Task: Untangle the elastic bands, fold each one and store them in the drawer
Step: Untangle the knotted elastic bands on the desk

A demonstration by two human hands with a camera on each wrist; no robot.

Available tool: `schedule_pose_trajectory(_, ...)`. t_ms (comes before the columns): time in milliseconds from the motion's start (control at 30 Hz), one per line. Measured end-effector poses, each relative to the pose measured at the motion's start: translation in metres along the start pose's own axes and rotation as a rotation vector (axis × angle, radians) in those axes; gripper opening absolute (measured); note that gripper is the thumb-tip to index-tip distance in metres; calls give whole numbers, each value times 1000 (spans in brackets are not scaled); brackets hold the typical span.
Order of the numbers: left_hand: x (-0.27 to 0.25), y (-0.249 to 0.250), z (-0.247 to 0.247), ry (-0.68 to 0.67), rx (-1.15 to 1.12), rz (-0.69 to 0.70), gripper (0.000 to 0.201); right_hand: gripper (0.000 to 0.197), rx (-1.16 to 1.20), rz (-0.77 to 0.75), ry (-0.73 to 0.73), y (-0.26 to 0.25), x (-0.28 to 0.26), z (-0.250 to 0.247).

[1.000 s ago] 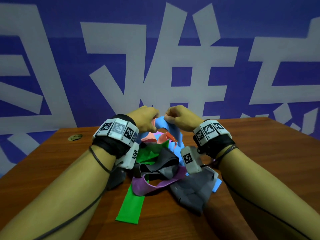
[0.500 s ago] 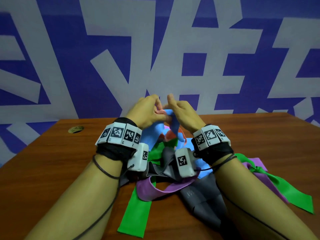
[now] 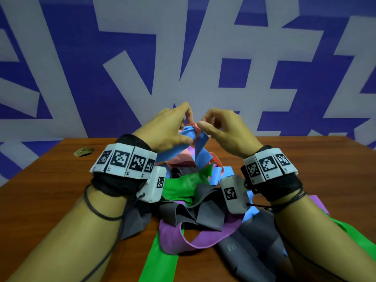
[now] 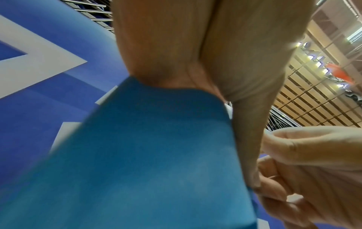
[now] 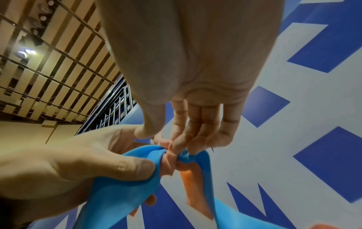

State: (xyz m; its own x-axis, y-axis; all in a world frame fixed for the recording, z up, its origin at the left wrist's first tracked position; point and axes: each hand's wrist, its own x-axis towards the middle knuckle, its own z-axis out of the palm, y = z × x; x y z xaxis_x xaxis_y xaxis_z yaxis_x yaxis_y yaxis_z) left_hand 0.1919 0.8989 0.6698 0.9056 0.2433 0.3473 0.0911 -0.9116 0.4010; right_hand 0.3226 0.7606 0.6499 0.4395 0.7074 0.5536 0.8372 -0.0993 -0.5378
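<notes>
Fingers: left hand (image 3: 168,129) thumb clamps blue band (image 5: 125,182); right hand (image 3: 223,131) fingertips (image 5: 182,144) pinch knot w/ orange band (image 5: 192,184).
Below fingers: tangled pile (image 3: 191,200), table (image 3: 50,190).
Risk: pulling hard prob. tightens knot; band snaps back.

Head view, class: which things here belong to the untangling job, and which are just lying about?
Part of the job:
blue band
orange band
green band
purple band
grey band
left hand
right hand

Just lying about:
small round object on the table
</notes>
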Motion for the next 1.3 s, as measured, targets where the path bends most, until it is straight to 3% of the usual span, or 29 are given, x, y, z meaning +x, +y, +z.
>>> schedule_pose_trajectory(133,-2,5,-5,72,23,21,40,23,137,6,-61,-6,-2,2)
schedule_pose_trajectory(267,-4,12,-6,19,14,20,44,17,164,4,-14,-1,-1,4)
schedule_pose_trajectory(433,-3,9,-9,-28,-121,0,7,18,102,31,-23,9,1,2)
schedule_pose_trajectory(567,-4,8,-10,-45,-93,-8,23,17,88,17,-70,7,0,2)
schedule_pose_trajectory(667,-5,7,-12,20,16,-12,31,17,106,14,-85,5,0,2)
schedule_pose_trajectory(900,-7,8,-14,52,104,-17,25,8,210,72,-25,0,-1,3)
schedule_pose_trajectory(967,-5,6,-13,40,75,-27,20,23,203,76,3,-5,0,2)
schedule_pose_trajectory(1000,-4,6,-13,42,73,-24,17,30,219,70,-14,-8,0,0)
schedule_pose_trajectory(1100,-3,6,-12,59,108,-34,19,21,314,64,-88,-11,-2,-3)
schedule_pose_trajectory(1200,-2,6,-10,40,112,-55,24,30,353,93,-130,-9,-4,-4)
schedule_pose_trajectory(1300,-2,4,-9,15,120,-52,21,14,336,96,-182,-5,-3,-1)
